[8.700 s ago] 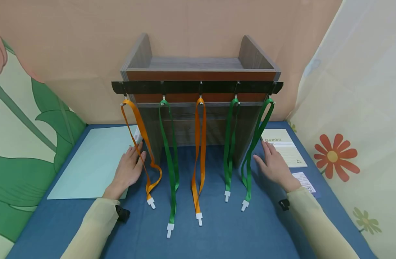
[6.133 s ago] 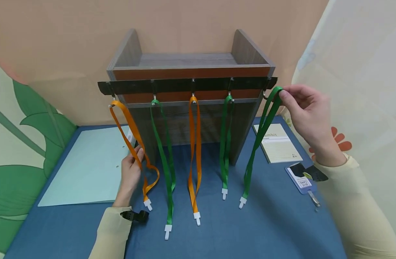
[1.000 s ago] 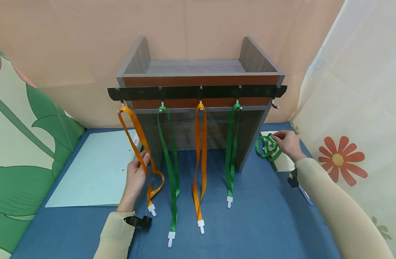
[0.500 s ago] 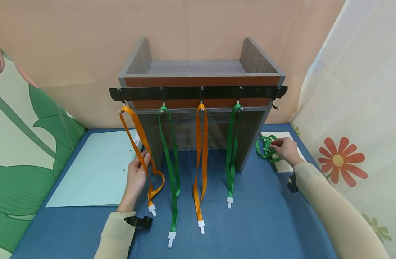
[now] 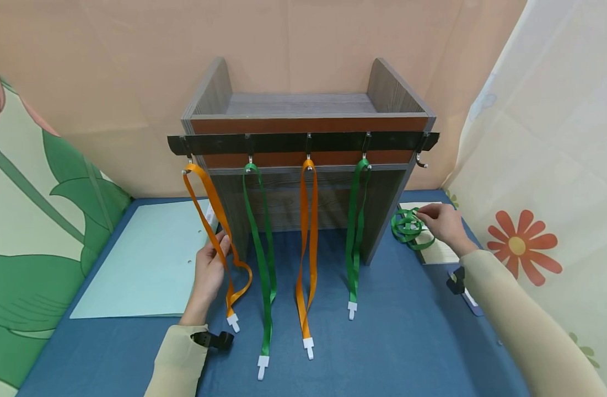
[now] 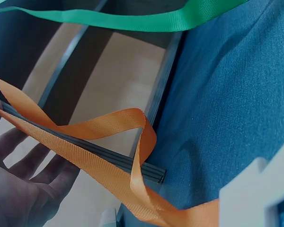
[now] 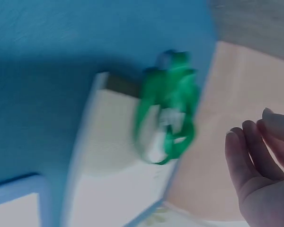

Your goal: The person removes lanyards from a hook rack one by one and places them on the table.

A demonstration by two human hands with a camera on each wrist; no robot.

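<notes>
My left hand [image 5: 211, 267] grips the front edge of the grey wooden shelf's left side panel [image 6: 123, 158], behind a hanging orange lanyard [image 5: 216, 220]. In the right wrist view, a green lanyard [image 7: 173, 109] lies in a loose coil on a cream notebook [image 7: 118, 151]. My right hand [image 7: 265, 175] is beside the coil with loosely bent fingers, apart from it in that view. The head view has the right fingertips over the coil's edge. A green lanyard [image 5: 261, 248], an orange one [image 5: 307, 248] and another green one [image 5: 355, 237] hang from the black hook rail [image 5: 278, 142].
The rail's far-right hook [image 5: 421, 161] holds nothing. A light blue folder [image 5: 139, 259] lies left of the shelf [image 5: 303, 105]. Near the right forearm lies a blue badge holder [image 5: 472, 303], partly hidden by the sleeve. White clips dangle low over the blue table.
The green lanyard from the far-right hook came down onto the notebook, coiled. My right hand has let go of it. The left hand went from lying on the folder to gripping the shelf panel.
</notes>
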